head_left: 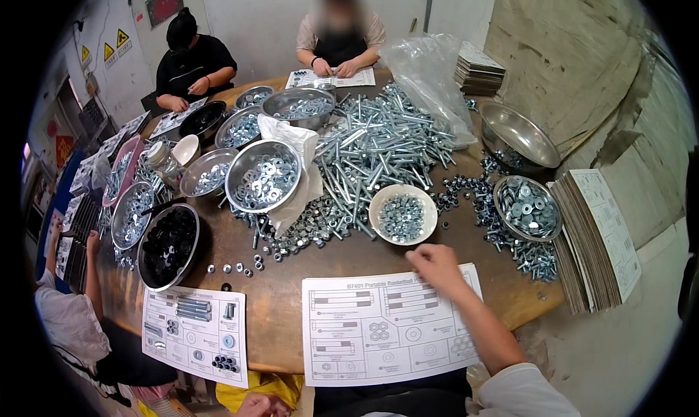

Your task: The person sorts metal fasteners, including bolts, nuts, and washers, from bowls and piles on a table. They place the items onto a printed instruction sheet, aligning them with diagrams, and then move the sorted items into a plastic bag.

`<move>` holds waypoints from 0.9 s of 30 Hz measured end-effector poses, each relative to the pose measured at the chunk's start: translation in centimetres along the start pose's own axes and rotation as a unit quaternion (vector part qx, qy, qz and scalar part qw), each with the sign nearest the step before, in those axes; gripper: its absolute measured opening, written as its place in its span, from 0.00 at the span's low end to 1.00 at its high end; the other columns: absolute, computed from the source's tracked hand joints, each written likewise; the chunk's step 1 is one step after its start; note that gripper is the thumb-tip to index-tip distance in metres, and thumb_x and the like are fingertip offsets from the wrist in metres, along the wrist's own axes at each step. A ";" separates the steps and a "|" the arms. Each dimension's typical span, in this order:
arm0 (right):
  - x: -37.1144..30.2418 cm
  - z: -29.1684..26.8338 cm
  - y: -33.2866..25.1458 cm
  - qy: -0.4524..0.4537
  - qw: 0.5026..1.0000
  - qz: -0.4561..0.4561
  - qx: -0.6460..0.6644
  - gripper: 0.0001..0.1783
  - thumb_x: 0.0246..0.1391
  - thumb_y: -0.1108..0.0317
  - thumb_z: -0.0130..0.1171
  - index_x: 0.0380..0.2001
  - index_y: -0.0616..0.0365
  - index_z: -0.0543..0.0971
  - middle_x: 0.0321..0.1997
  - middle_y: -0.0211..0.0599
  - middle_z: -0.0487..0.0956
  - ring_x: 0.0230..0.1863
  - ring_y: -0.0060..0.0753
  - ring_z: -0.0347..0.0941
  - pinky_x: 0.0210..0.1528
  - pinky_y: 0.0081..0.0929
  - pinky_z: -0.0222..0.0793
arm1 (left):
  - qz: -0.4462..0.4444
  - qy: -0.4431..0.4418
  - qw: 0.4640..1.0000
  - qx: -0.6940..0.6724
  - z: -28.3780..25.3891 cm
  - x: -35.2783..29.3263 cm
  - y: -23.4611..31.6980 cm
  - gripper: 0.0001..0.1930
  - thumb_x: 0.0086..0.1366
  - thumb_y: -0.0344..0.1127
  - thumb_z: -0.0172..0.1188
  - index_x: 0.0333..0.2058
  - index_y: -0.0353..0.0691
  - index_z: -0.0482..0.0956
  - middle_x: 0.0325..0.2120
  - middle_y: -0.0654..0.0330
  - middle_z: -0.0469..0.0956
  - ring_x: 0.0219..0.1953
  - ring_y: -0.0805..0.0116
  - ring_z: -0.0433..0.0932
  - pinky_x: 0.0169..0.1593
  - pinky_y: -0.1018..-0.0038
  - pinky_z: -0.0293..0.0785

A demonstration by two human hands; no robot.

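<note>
The person's right hand (435, 265) lay at the top edge of a printed parts sheet (389, 333), fingers curled loosely inward with the knuckles up; whether anything was pinched beneath them could not be told. The sheet lay flat on the round wooden table (277, 300), at six o'clock from the table's middle. Just beyond the hand, toward eleven o'clock from it, stood a small cream bowl (403, 213) of nuts, apart from the fingers. At twelve o'clock from that bowl sprawled a heap of long bolts (378, 144), and at three o'clock sat a metal bowl (527, 208) of washers. The left hand (258, 404) showed only partly at the lower edge, near seven o'clock, and its grip could not be told. A second sheet (195, 335) carrying a few sorted parts lay at nine o'clock from the first.
</note>
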State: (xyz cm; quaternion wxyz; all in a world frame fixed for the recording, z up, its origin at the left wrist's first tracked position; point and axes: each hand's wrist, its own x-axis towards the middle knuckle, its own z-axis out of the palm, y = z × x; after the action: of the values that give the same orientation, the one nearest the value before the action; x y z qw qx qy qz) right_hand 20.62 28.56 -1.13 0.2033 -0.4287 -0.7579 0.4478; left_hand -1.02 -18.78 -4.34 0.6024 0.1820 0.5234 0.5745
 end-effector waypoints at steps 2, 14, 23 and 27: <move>0.0 -2.4 1.5 0.020 0.999 0.025 -0.019 0.18 0.57 0.57 0.62 0.26 0.63 0.83 0.17 0.38 0.79 0.21 0.30 0.77 0.27 0.31 0.70 | 0.050 -0.058 0.997 0.034 3.9 4.1 4.3 0.19 0.70 0.49 0.57 0.31 0.36 0.81 0.28 0.55 0.81 0.29 0.65 0.80 0.35 0.67 0.76; -1.2 -2.0 -0.3 -0.032 0.996 -0.079 -0.020 0.16 0.56 0.58 0.63 0.28 0.62 0.83 0.20 0.44 0.80 0.21 0.42 0.77 0.28 0.37 0.70 | 0.304 0.190 0.725 0.588 13.3 38.2 19.1 0.20 0.62 0.43 0.63 0.49 0.37 0.79 0.35 0.51 0.83 0.34 0.53 0.82 0.40 0.62 0.77; -1.9 -4.3 1.6 -0.028 0.996 -0.079 -0.019 0.14 0.55 0.60 0.63 0.30 0.61 0.84 0.24 0.44 0.83 0.26 0.43 0.81 0.33 0.34 0.75 | 0.255 0.297 0.554 0.735 18.7 43.6 17.8 0.23 0.55 0.46 0.71 0.41 0.39 0.71 0.36 0.48 0.77 0.36 0.48 0.82 0.37 0.57 0.80; -0.4 -6.4 -0.9 0.013 0.992 -0.115 -0.042 0.12 0.54 0.62 0.62 0.29 0.62 0.84 0.24 0.44 0.83 0.26 0.44 0.81 0.32 0.35 0.75 | 0.236 0.301 0.566 0.730 18.4 43.6 18.1 0.25 0.56 0.48 0.70 0.43 0.39 0.71 0.41 0.47 0.75 0.36 0.48 0.82 0.37 0.58 0.80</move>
State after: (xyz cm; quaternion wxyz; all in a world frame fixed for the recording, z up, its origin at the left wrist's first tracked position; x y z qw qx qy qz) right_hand 24.81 31.27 2.95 0.2452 -0.3523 -0.8178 0.3835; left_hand -3.70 31.69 -0.72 -0.0852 0.4932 0.8542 0.1406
